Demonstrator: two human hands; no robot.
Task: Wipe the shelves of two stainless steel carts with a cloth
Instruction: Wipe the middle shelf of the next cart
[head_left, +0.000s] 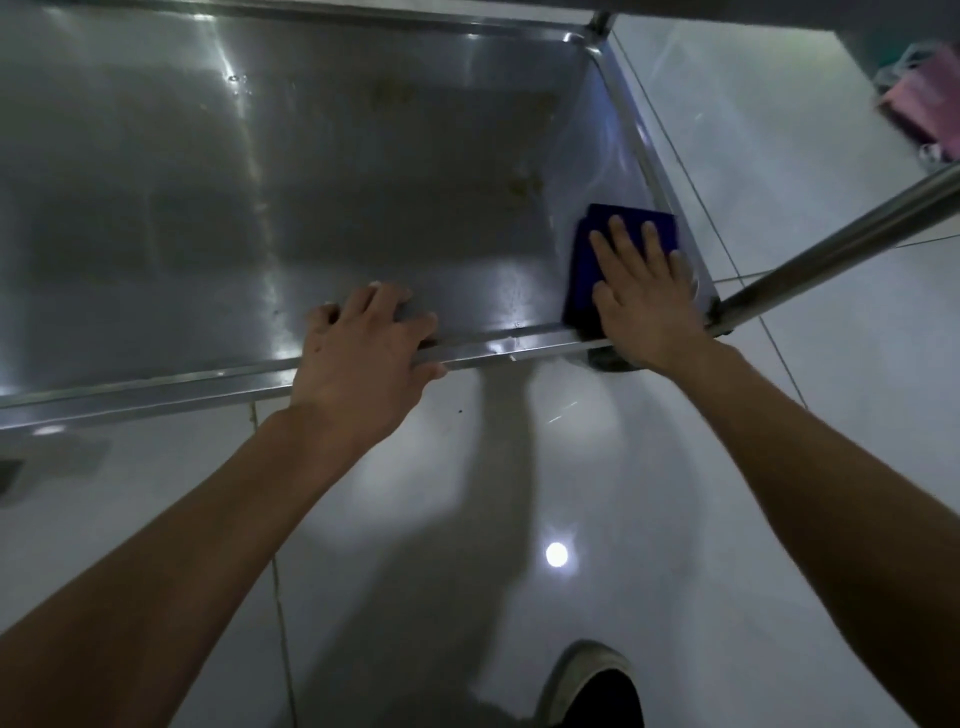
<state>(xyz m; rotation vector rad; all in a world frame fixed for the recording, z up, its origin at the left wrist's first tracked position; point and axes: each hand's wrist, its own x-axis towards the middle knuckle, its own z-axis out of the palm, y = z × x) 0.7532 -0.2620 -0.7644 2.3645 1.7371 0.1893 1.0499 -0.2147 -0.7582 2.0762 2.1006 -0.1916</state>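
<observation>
While the right hand lies flat with straight fingers pressing a folded blue cloth onto the steel shelf, the cloth sits under the palm in the shelf's near right corner, its right edge against the raised side wall. Just beside that hand, outside the corner, a cart post slants away over the tiled floor. To the left of the cloth, the left hand curls over the shelf's near rim, fingers inside and thumb hooked below the edge, with brownish stains farther in beyond both hands.
</observation>
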